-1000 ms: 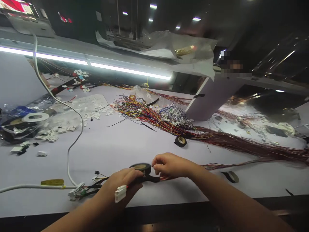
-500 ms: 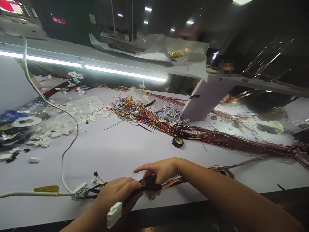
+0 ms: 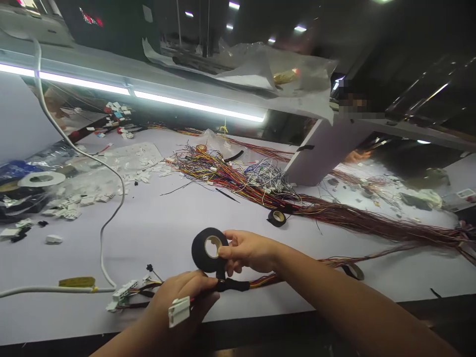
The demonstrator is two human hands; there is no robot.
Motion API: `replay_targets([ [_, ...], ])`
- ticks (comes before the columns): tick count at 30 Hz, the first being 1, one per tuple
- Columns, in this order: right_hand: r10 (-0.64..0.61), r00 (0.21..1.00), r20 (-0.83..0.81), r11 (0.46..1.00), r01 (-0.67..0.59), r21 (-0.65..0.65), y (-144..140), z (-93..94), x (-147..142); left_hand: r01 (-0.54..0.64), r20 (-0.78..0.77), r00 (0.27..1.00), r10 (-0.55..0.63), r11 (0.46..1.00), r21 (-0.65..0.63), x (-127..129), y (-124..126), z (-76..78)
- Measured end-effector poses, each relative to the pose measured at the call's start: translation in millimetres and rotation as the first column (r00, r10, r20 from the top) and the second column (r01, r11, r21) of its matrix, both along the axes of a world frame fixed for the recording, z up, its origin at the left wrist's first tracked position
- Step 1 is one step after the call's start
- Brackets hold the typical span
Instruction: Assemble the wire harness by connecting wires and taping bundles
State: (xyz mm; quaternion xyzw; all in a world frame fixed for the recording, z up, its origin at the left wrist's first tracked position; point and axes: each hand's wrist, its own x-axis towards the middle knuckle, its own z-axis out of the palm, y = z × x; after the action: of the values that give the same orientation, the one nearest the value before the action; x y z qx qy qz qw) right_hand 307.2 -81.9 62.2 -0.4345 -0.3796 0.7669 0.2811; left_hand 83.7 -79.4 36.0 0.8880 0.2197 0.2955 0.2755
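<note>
R hand (image 3: 248,250) w/ black tape roll (image 3: 208,249), L hand (image 3: 186,295) on wire bundle (image 3: 232,285)

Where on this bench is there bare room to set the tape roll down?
The widest bare patch of the table lies between the white cable and the small tape roll, beyond the tape roll in the right hand. It is crowded further back at the wire pile, left among the white connectors, and beside the left hand.

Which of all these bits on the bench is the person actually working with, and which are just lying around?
In use:
right hand holding the black tape roll
left hand gripping the wire bundle
white connector by the left hand

Lying about:
small tape roll
pile of coloured wires
white cable
loose white connectors
</note>
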Motion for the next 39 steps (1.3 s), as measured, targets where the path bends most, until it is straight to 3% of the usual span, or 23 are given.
replay_targets([
  [4,-0.226,0.974,-0.016,0.972,0.227,0.068,-6,15.1,-4,-0.05,-0.136,0.991,0.017,0.968,-0.246,-3,6,0.9],
  [6,-0.249,0.965,0.076,0.954,0.231,0.189,-15,23.9,-8,-0.088,-0.184,0.983,0.018,0.922,-0.378,-2,12,2.5],
  [7,-0.248,0.955,0.163,0.929,0.187,0.319,-21,27.1,-11,-0.096,-0.19,0.982,0.009,0.888,-0.45,0,16,3.5],
  [8,-0.26,0.93,0.259,0.87,0.11,0.48,-28,28.8,-15,-0.094,-0.183,0.983,-0.003,0.849,-0.519,2,20,4.4],
  [9,-0.299,0.891,0.342,0.764,0.008,0.645,-36,28.3,-19,-0.084,-0.166,0.986,-0.019,0.804,-0.589,5,25,5.1],
  [10,-0.361,0.839,0.407,0.622,-0.109,0.776,-44,25.3,-24,-0.07,-0.142,0.989,-0.033,0.748,-0.66,8,30,5.4],
  [12,-0.509,0.719,0.474,0.341,-0.337,0.878,-60,13.5,-34,-0.034,-0.095,0.993,-0.072,0.586,-0.81,16,38,4.8],
  [13,-0.562,0.667,0.488,0.247,-0.428,0.869,-67,6.2,-38,-0.022,-0.075,0.993,-0.09,0.49,-0.871,20,41,3.9],
  [14,-0.591,0.626,0.509,0.195,-0.501,0.843,-73,-0.4,-40,-0.016,-0.061,0.993,-0.1,0.399,-0.917,23,43,2.8],
  [15,-0.588,0.608,0.534,0.18,-0.545,0.819,-77,-5.2,-40,-0.018,-0.056,0.993,-0.105,0.332,-0.943,26,45,1.7],
  [16,-0.564,0.612,0.554,0.192,-0.556,0.809,-80,-7.1,-38,-0.026,-0.06,0.993,-0.105,0.305,-0.952,27,45,1.0],
  [17,-0.528,0.632,0.567,0.222,-0.542,0.811,-80,-5.8,-34,-0.031,-0.066,0.993,-0.098,0.318,-0.947,27,45,0.8],
  [19,-0.484,0.667,0.567,0.311,-0.475,0.823,-75,5.3,-24,-0.024,-0.064,0.994,-0.085,0.411,-0.911,26,44,2.4],
  [22,-0.555,0.644,0.526,0.407,-0.341,0.847,-53,29.2,-14,-0.008,-0.077,0.992,-0.104,0.545,-0.838,23,39,8.0],
  [24,-0.537,0.653,0.534,0.484,-0.279,0.829,-32,37.9,-17,-0.068,-0.161,0.983,-0.089,0.636,-0.769,23,35,11.1],
  [26,-0.468,0.696,0.544,0.527,-0.274,0.804,-15,37.1,-25,-0.122,-0.221,0.974,-0.047,0.714,-0.689,23,31,12.5],
  [29,-0.462,0.754,0.467,0.563,-0.157,0.811,-5,25.6,-33,-0.121,-0.191,0.982,-0.008,0.748,-0.652,22,26,11.6],
  [32,-0.535,0.795,0.285,0.642,0.163,0.749,-17,15.0,-31,-0.143,-0.162,0.986,0.046,0.738,-0.66,19,25,8.3],
  [35,-0.58,0.797,0.167,0.642,0.321,0.697,-41,12.4,-23,-0.102,-0.118,0.993,0.033,0.75,-0.654,18,25,4.1],
  [37,-0.545,0.82,0.174,0.574,0.214,0.791,-54,15.5,-15,-0.077,-0.124,0.992,0.012,0.84,-0.537,18,24,2.1],
  [39,-0.4,0.882,0.247,0.491,-0.022,0.871,-59,21.0,-4,-0.035,-0.152,0.988,-0.008,0.96,-0.278,18,22,0.8],
])
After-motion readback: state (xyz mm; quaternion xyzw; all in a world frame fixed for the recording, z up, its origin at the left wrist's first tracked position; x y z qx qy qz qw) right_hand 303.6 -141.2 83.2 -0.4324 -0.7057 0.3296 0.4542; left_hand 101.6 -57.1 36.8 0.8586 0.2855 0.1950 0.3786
